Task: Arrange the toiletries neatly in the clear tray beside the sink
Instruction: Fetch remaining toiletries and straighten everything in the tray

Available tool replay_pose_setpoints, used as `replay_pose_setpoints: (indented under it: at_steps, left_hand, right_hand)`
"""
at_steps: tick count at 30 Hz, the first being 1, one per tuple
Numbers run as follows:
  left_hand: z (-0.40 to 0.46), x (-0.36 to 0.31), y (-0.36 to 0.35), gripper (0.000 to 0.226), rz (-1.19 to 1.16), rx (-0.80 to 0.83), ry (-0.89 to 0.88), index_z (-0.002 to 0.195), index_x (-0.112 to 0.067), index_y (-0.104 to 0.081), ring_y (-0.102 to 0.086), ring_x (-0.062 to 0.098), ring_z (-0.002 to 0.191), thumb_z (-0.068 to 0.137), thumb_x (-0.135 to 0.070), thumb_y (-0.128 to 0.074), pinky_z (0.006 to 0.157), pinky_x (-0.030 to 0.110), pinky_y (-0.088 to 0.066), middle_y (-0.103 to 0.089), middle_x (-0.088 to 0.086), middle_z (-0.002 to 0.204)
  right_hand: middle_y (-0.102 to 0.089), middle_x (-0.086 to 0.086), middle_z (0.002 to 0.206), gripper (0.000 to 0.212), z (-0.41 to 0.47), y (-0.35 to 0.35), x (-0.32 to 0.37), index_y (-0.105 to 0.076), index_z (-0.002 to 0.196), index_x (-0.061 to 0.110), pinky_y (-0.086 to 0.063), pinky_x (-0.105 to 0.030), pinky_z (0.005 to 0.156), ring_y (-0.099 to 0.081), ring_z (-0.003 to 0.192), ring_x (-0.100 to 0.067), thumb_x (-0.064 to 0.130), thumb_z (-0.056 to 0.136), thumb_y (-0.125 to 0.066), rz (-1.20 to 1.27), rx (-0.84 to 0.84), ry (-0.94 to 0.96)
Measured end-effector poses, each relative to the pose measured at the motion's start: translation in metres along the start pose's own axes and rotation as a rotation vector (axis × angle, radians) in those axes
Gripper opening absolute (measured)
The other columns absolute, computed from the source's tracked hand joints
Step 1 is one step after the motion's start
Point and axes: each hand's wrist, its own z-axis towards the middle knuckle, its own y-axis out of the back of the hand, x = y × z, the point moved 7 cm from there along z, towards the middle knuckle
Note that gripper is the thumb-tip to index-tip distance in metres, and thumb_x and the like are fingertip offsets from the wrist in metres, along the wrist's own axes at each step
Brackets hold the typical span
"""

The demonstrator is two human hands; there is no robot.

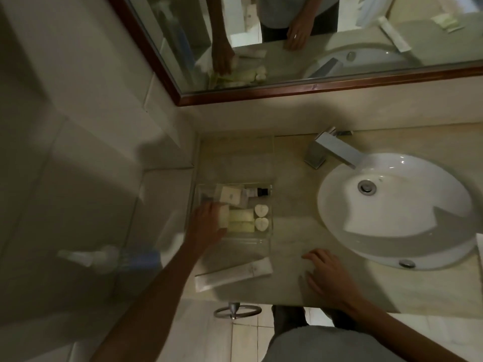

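Observation:
The clear tray (261, 242) sits on the counter left of the sink (397, 212). Inside it lie a white square packet (231, 196), a small dark-capped bottle (257, 192), two pale green tubes (241, 220) and two heart-shaped soaps (262, 216). My left hand (206, 224) reaches into the tray's left side and grips a white packet (224, 216). My right hand (328, 274) rests flat on the counter, fingers apart, holding nothing. A long white tube (234, 274) lies on the counter just in front of the tray.
A chrome faucet (332, 150) stands behind the sink. A framed mirror (287, 48) hangs above the counter. The tiled wall (91, 152) closes in on the left. A metal towel ring (236, 310) hangs below the counter's front edge.

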Motion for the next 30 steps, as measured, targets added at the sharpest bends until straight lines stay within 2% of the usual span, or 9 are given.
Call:
replay_pose_setpoints:
  at_steps: [2,3,8,11,14,17,20,25,30]
  left_hand:
    - [-0.005,0.029,-0.007,0.088,-0.043,0.027,0.029,0.132,-0.018,-0.047,-0.052,0.035,0.112,0.059,-0.062,-0.069,0.093,0.046,-0.044,-0.053,0.015,0.125]
    - [-0.008,0.038,-0.010,0.089,-0.061,0.022,0.046,0.134,-0.020,-0.047,-0.049,0.034,0.115,0.058,-0.064,-0.066,0.094,0.046,-0.043,-0.052,0.014,0.129]
    - [-0.014,0.048,-0.028,0.065,-0.021,0.080,0.076,0.130,-0.018,-0.049,-0.047,0.040,0.115,0.068,-0.037,-0.055,0.084,0.051,-0.051,-0.050,0.016,0.131]
    - [-0.012,0.045,-0.029,0.056,-0.002,0.069,0.119,0.124,-0.014,-0.053,-0.051,0.036,0.113,0.069,-0.019,-0.063,0.087,0.046,-0.049,-0.055,0.014,0.125]
    - [-0.011,0.038,-0.032,0.054,-0.130,0.028,0.081,0.127,-0.012,-0.053,-0.052,0.034,0.114,0.074,-0.003,-0.059,0.093,0.045,-0.047,-0.054,0.014,0.128]
    - [-0.013,0.038,-0.033,0.054,-0.212,0.000,0.083,0.131,-0.012,-0.049,-0.050,0.034,0.117,0.078,0.001,-0.052,0.095,0.048,-0.047,-0.049,0.015,0.133]
    - [-0.017,0.031,-0.023,0.054,-0.141,-0.041,0.101,0.128,-0.013,-0.049,-0.052,0.032,0.113,0.076,-0.006,-0.058,0.091,0.044,-0.050,-0.049,0.012,0.131]
    - [-0.013,-0.029,-0.013,0.061,-0.016,-0.076,0.010,0.129,-0.011,-0.049,-0.049,0.031,0.118,0.070,-0.023,-0.061,0.095,0.045,-0.046,-0.049,0.013,0.135]
    - [0.010,-0.184,-0.015,0.066,-0.122,-0.099,-0.257,0.130,-0.007,-0.050,-0.051,0.034,0.120,0.069,-0.032,-0.057,0.102,0.044,-0.041,-0.055,0.017,0.131]
  right_hand:
    - [-0.058,0.000,0.113,0.040,0.008,-0.001,0.006,-0.062,0.114,0.020,-0.045,-0.034,0.084,-0.055,0.103,-0.021,0.032,0.076,-0.062,0.002,0.009,-0.032]
    - [-0.058,0.001,0.115,0.039,0.012,0.000,0.010,-0.063,0.114,0.021,-0.046,-0.036,0.085,-0.054,0.105,-0.021,0.028,0.075,-0.067,0.011,0.005,-0.044]
    - [-0.055,0.007,0.115,0.031,0.020,0.009,0.028,-0.064,0.109,0.026,-0.045,-0.029,0.087,-0.051,0.107,-0.014,0.022,0.079,-0.070,0.010,-0.012,0.016]
    - [-0.055,0.007,0.114,0.030,0.022,0.013,0.030,-0.064,0.109,0.026,-0.048,-0.031,0.087,-0.050,0.107,-0.014,0.022,0.080,-0.069,0.004,-0.025,0.025]
    - [-0.057,0.005,0.111,0.031,0.022,0.019,0.033,-0.065,0.107,0.023,-0.047,-0.029,0.084,-0.051,0.103,-0.015,0.017,0.078,-0.073,-0.013,-0.038,0.031]
    - [-0.059,0.001,0.110,0.037,0.022,0.022,0.033,-0.065,0.108,0.019,-0.047,-0.032,0.083,-0.055,0.101,-0.020,0.015,0.073,-0.076,-0.083,-0.032,0.026]
    - [-0.059,-0.006,0.119,0.046,0.024,0.028,0.026,-0.061,0.119,0.015,-0.047,-0.039,0.091,-0.056,0.108,-0.026,0.032,0.077,-0.069,-0.219,-0.004,-0.026]
    - [-0.057,-0.013,0.125,0.064,0.024,0.056,0.007,-0.054,0.127,0.009,-0.044,-0.045,0.097,-0.053,0.114,-0.031,0.052,0.081,-0.052,-0.323,-0.058,-0.059]
    - [-0.054,-0.015,0.136,0.067,-0.001,0.100,-0.059,-0.050,0.136,0.009,-0.042,-0.046,0.104,-0.050,0.125,-0.033,0.052,0.085,-0.053,-0.313,-0.103,-0.191]
